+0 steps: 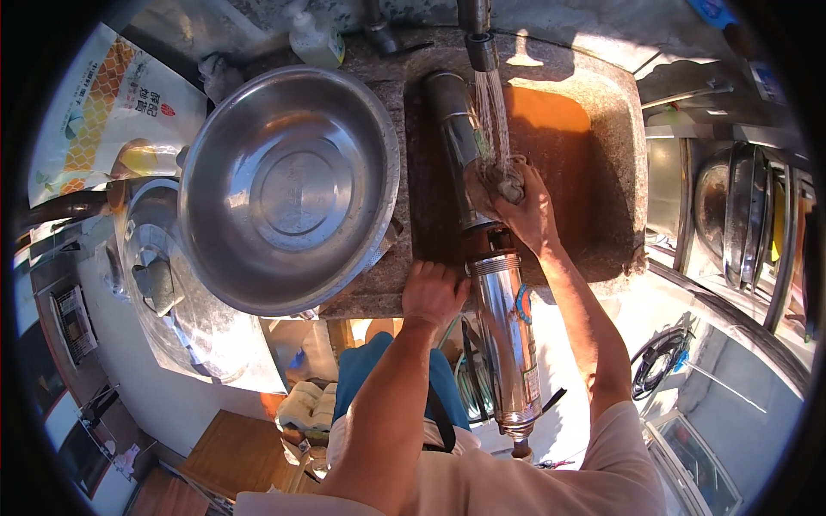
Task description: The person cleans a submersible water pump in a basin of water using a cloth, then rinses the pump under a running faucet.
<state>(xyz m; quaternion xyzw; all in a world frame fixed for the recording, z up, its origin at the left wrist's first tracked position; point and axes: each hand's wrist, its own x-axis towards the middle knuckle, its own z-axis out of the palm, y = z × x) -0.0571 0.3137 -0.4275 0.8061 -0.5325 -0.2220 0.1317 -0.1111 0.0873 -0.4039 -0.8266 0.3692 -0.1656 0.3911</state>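
Observation:
A long, shiny metal cylinder that looks like a submersible pump (506, 344) leans over the front rim of the stone sink (615, 172), its upper part inside the basin. A dark gap with a threaded collar divides its two sections. My right hand (529, 206) is closed round a wet, greyish-brown rag (508, 182) against the upper section. Water from the tap (482, 53) pours onto the rag. My left hand (434, 291) rests at the sink's front rim beside the cylinder, its fingers curled over the edge; the fingertips are hidden.
A large steel basin (292, 189) stands left of the sink. Behind it are a pump bottle (316, 36) and a printed plastic bag (120, 112). Pans (731, 215) stand in a rack at the right. A coiled black cable (661, 365) lies lower right. Brownish water stands in the sink.

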